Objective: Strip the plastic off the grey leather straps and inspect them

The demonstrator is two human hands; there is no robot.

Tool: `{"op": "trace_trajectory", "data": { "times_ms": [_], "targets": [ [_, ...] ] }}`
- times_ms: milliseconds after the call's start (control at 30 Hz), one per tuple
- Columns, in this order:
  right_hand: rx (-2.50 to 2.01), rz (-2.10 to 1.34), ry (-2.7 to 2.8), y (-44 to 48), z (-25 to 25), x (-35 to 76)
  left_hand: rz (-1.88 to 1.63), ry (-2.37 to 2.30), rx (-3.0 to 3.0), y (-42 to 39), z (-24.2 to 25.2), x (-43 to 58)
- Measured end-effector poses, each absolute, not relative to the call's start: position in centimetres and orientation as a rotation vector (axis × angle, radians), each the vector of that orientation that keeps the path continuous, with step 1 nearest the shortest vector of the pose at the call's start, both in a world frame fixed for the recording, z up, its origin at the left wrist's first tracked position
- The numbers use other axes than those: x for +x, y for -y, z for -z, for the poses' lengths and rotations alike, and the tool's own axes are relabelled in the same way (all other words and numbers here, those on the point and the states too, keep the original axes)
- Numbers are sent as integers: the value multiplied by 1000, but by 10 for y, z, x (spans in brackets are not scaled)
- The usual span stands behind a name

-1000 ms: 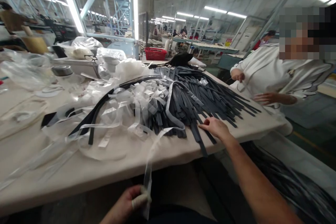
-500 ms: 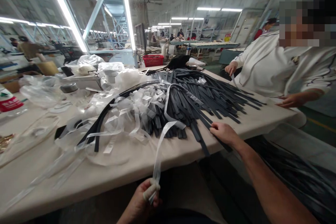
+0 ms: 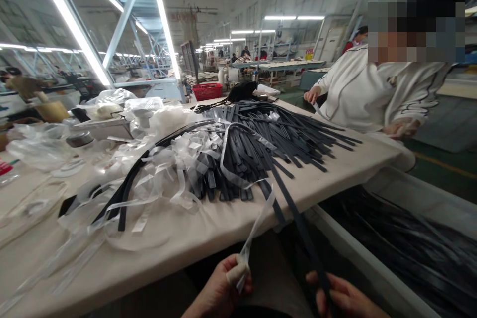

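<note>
My left hand (image 3: pixel 231 280), with a pale cover on a finger, pinches a translucent white strip (image 3: pixel 257 226) in front of the table edge. The strip's free end points up and right. Low at the right, my right hand (image 3: pixel 339 293) is closed on a dark grey strip (image 3: pixel 292 198) that slants down off the table. Its far end lies among the pile of dark strips (image 3: pixel 242 159). Left of that pile is a tangle of clear white film strips (image 3: pixel 175 159).
A co-worker in a white jacket (image 3: pixel 376 89) stands at the table's right side. Below the right edge, a bin (image 3: pixel 346 258) holds dark strips. Plastic bags (image 3: pixel 37 146), a tape roll (image 3: pixel 79 139) and glasses (image 3: pixel 118 116) lie left; a red basket (image 3: pixel 207 91) stands behind.
My right hand has drawn back from the table edge toward me, pulling the dark strip with it. My left hand keeps the white strip and sits slightly further right and lower.
</note>
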State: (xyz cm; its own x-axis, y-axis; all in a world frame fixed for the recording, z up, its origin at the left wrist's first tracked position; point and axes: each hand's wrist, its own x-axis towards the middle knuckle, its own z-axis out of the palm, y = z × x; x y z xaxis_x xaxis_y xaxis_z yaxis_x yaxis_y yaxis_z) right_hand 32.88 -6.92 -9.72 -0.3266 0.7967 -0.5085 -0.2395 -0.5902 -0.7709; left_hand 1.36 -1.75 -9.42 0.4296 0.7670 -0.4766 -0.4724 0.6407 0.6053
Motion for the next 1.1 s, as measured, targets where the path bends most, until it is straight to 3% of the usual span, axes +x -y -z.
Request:
{"op": "trace_trajectory", "data": {
  "times_ms": [233, 433, 833, 1100],
  "targets": [
    [-1153, -1709, 671, -63, 9, 310, -812, -868, 411, 21, 84, 15],
    [-1107, -1589, 673, -138, -10, 303, -889, -883, 405, 15, 70, 16],
    [-1082, -1558, 807, 19, 34, 286, -947, -916, 893, 1, 39, 22],
    [-966, -1644, 748, 15, 32, 247, -800, -900, 966, 16, 39, 29]
  ]
}}
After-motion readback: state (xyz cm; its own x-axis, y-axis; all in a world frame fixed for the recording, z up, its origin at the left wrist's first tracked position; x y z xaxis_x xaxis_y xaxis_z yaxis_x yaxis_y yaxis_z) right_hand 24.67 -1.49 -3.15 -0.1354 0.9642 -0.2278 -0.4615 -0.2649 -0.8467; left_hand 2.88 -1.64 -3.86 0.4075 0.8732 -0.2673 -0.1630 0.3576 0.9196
